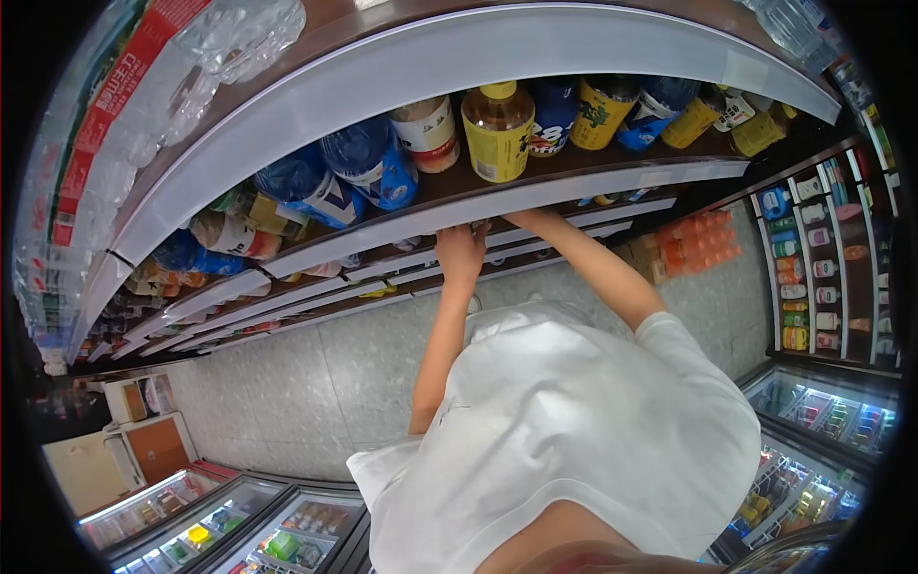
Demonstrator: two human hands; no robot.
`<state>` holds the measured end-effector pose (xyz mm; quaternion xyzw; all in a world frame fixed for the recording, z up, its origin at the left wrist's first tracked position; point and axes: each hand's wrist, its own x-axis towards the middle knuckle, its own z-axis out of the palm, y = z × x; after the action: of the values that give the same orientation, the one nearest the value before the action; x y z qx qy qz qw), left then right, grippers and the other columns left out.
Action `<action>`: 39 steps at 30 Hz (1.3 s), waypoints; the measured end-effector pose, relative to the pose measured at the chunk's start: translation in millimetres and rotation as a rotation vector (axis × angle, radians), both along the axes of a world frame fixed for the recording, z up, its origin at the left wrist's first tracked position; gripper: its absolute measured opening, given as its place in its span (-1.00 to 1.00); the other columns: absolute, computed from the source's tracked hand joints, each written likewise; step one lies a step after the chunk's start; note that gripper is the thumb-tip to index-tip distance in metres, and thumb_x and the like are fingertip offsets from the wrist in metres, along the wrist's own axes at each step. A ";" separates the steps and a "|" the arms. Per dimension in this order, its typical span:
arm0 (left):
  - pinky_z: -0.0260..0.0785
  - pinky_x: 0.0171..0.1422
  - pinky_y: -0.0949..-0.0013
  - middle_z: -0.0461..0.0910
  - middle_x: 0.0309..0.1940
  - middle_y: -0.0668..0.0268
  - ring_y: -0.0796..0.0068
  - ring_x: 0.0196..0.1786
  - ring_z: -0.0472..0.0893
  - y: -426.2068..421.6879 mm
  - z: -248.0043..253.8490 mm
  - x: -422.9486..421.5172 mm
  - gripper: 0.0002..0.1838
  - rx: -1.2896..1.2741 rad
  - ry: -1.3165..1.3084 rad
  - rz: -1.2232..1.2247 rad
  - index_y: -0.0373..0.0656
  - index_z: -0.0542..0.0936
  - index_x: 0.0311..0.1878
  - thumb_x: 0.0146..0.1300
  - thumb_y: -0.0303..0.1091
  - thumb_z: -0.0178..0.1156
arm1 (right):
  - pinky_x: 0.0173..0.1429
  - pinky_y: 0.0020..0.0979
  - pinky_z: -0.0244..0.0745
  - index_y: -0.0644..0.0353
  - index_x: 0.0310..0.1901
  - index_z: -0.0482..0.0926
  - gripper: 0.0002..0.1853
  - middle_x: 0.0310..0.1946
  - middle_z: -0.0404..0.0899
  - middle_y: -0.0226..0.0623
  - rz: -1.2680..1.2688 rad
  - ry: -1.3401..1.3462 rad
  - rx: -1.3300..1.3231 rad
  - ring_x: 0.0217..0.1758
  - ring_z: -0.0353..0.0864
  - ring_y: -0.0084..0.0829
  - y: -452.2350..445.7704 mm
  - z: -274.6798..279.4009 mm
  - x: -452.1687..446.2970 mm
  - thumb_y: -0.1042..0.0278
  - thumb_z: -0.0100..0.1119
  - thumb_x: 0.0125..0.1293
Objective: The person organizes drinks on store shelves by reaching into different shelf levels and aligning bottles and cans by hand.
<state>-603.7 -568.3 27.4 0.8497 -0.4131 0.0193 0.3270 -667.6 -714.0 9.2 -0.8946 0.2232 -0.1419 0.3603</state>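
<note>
Clock bearings were taken from the middle of the head view, with 12 o'clock toward the shelving. Both bare hands reached in beneath a pale shelf strip (612, 182).

Left hand (462, 251): just above centre, at 12 o'clock; back of hand uppermost, fingers bent, tips running into the gap under the strip. A small greyish item showed by the fingertips, too small to identify. Could not tell how far open this grip was, nor whether it had hold of anything.

Right hand (528, 219): at 1 o'clock; only the wrist end showed, the rest covered by the strip. Opening and contents of this grip could not be read.

Lower shelf, where both hands reached: 12 to 1 o'clock, directly under the strip; its goods near the hands were mostly hidden.

Shelf above the strip: yellow-labelled bottle (497, 129) upright at 12 o'clock; blue-labelled bottle (378, 167) at 11.

Surroundings: clear plastic-wrapped bottles (196, 77) at 10; orange-topped pack (703, 239) on the floor (277, 392), near 3; glass-topped cooler (325, 526) at 7.
</note>
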 end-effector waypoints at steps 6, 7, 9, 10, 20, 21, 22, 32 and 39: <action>0.41 -0.14 0.10 0.50 -0.21 0.04 -0.01 -0.13 0.48 2.4 -10.5 2.9 -0.55 0.125 -0.145 -0.069 -0.28 0.45 -0.10 -0.07 -0.26 0.28 | -0.05 -0.22 0.37 0.24 -0.23 0.53 -0.77 -0.21 0.54 -0.03 0.012 0.058 -0.139 -0.09 0.50 -0.08 2.6 8.2 -4.3 0.28 0.00 0.20; 0.41 -0.14 0.10 0.50 -0.21 0.04 -0.01 -0.13 0.48 2.0 -12.0 4.4 -0.55 0.124 -0.147 -0.071 -0.28 0.45 -0.10 -0.07 -0.26 0.28 | -0.08 -0.24 0.38 0.24 -0.26 0.53 -0.77 -0.24 0.55 -0.03 0.008 0.016 -0.195 -0.12 0.51 -0.11 2.1 5.4 -5.0 0.27 0.00 0.19; 0.41 -0.15 0.12 0.51 -0.23 0.05 0.01 -0.14 0.48 1.4 -16.0 8.9 -0.58 0.218 -0.184 -0.105 -0.27 0.47 -0.12 -0.09 -0.33 0.26 | -0.08 -0.23 0.38 0.25 -0.26 0.52 -0.79 -0.25 0.55 -0.03 0.012 0.012 -0.221 -0.12 0.51 -0.11 2.7 1.7 -6.0 0.30 0.04 0.16; 0.41 -0.15 0.12 0.51 -0.23 0.05 0.01 -0.14 0.48 1.0 -18.3 10.9 -0.58 0.216 -0.186 -0.104 -0.27 0.47 -0.12 -0.09 -0.33 0.26 | -0.08 -0.23 0.38 0.26 -0.27 0.52 -0.80 -0.27 0.55 -0.03 0.019 0.010 -0.246 -0.12 0.51 -0.10 2.3 -0.2 -6.1 0.33 0.08 0.14; 0.26 0.04 0.05 0.49 -0.19 0.01 -0.02 -0.08 0.45 0.5 -16.0 13.1 -0.64 0.058 -0.235 -0.103 -0.25 0.51 -0.12 -0.05 -0.37 0.23 | 0.06 -0.19 0.31 0.23 -0.08 0.46 -0.56 -0.11 0.46 -0.04 -0.020 0.047 -0.225 0.00 0.42 -0.06 3.2 -21.2 -22.1 0.27 0.27 -0.03; 0.25 0.04 0.04 0.48 -0.18 0.00 -0.03 -0.07 0.44 1.0 -16.2 13.5 -0.62 0.029 -0.248 -0.102 -0.25 0.50 -0.10 -0.05 -0.37 0.23 | 0.06 -0.19 0.31 0.23 -0.08 0.46 -0.55 -0.12 0.46 -0.03 -0.019 0.048 -0.200 -0.01 0.42 -0.05 2.9 -19.1 -22.6 0.26 0.28 -0.03; 0.25 0.04 0.04 0.48 -0.18 0.00 -0.03 -0.07 0.44 1.5 -16.3 14.2 -0.62 0.031 -0.253 -0.109 -0.25 0.50 -0.10 -0.05 -0.37 0.23 | 0.06 -0.18 0.31 0.23 -0.08 0.46 -0.54 -0.12 0.47 -0.03 -0.020 0.050 -0.174 -0.01 0.42 -0.05 2.5 -16.9 -23.4 0.25 0.28 -0.04; 0.26 0.05 0.04 0.47 -0.12 -0.05 -0.07 -0.04 0.44 3.8 -31.2 35.3 -0.54 0.144 -0.189 -0.203 -0.29 0.45 -0.04 -0.06 -0.35 0.23 | -0.03 -0.24 0.39 0.23 -0.09 0.49 -0.59 -0.20 0.52 -0.06 0.062 0.087 -0.148 -0.11 0.50 -0.12 0.2 -1.4 -34.5 0.28 0.23 -0.01; 0.29 -0.02 0.04 0.49 -0.16 -0.01 -0.04 -0.09 0.46 0.2 -33.0 36.7 -0.59 0.138 -0.290 -0.188 -0.25 0.50 -0.09 -0.05 -0.31 0.23 | -0.06 -0.23 0.43 0.19 0.00 0.44 -0.51 -0.17 0.49 -0.04 0.113 -0.001 -0.293 -0.11 0.51 -0.15 5.9 -6.7 -47.7 0.27 0.23 -0.02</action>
<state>-567.0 -568.1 -5.6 0.8162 -0.5337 0.0825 0.2053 -715.3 -708.1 2.5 -0.9486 0.1492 -0.1528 0.2336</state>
